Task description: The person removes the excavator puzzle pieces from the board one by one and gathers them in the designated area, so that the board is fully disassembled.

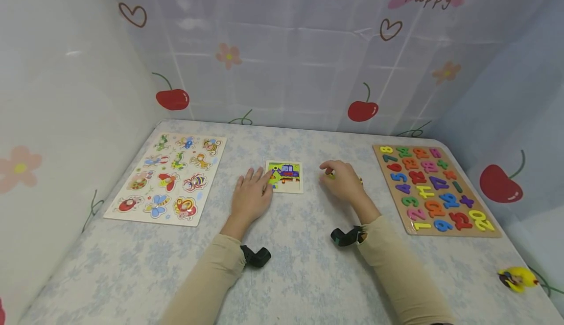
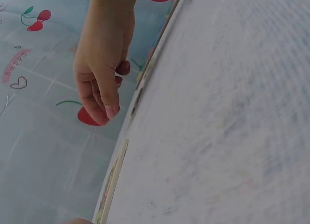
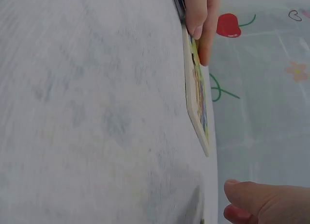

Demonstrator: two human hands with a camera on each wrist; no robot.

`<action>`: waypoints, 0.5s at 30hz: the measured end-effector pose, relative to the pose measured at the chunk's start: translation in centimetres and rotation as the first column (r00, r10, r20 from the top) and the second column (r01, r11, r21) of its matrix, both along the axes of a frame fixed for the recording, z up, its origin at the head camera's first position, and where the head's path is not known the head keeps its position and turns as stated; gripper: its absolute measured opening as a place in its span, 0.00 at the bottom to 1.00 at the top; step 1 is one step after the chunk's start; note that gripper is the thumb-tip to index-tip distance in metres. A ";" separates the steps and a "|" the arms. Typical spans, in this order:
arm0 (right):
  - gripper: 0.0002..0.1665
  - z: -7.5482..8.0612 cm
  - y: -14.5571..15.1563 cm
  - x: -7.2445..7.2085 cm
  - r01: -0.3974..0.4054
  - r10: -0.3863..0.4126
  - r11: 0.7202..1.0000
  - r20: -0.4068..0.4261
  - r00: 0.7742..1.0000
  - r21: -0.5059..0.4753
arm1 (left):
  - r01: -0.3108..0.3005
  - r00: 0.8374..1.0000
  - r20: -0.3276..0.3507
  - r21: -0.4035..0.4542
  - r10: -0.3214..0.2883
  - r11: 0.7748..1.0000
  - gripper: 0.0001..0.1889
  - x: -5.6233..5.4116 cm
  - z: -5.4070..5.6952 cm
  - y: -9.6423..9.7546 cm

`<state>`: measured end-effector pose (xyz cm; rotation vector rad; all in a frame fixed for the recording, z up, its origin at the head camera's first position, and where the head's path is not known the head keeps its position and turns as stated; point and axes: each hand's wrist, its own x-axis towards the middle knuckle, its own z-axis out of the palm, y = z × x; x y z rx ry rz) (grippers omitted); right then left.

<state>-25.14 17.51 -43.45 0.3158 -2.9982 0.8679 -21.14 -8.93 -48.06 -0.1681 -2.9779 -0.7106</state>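
Observation:
A small square puzzle board (image 1: 293, 191) with a pale rim and an excavator picture lies on the table. My left hand (image 1: 253, 193) rests at its left side, fingers stretched out; the right wrist view shows the left thumb and fingers (image 3: 196, 15) touching the board's edge. To the board's right, my right hand (image 1: 341, 182) hovers low over the table with fingers loosely bent. Small yellow-green bits (image 1: 361, 181) show beside and under it, mostly hidden. In the left wrist view the right hand (image 2: 104, 73) hangs above a thin dark piece (image 2: 137, 103) on the table.
On the left lies a board of insect pictures (image 1: 169, 180). A number puzzle board (image 1: 411, 224) lies on the right. A yellow toy figure (image 1: 517, 279) sits near the right edge. A patterned curtain (image 1: 282, 70) closes off the back.

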 end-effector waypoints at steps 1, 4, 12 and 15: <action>0.18 -0.1 -0.3 0.0 -0.014 0.014 1.000 -0.001 1.000 -0.013 | 0.005 1.000 0.003 0.005 -0.005 1.000 0.27 0.0 0.0 -0.1; 0.18 -0.4 -1.3 0.0 -0.051 0.051 0.997 0.004 0.999 -0.049 | 0.019 1.000 0.015 0.022 -0.019 1.000 0.29 -0.1 0.2 -0.4; 0.21 -0.7 -4.3 -0.3 -0.128 0.132 0.986 0.034 0.991 -0.108 | 0.078 0.995 0.057 -0.012 -0.077 0.997 0.36 0.0 0.7 -1.1; 0.21 -0.8 -5.4 -0.4 -0.165 0.170 0.980 0.041 0.985 -0.114 | 0.087 0.994 0.069 -0.032 -0.085 0.996 0.36 0.1 0.8 -1.1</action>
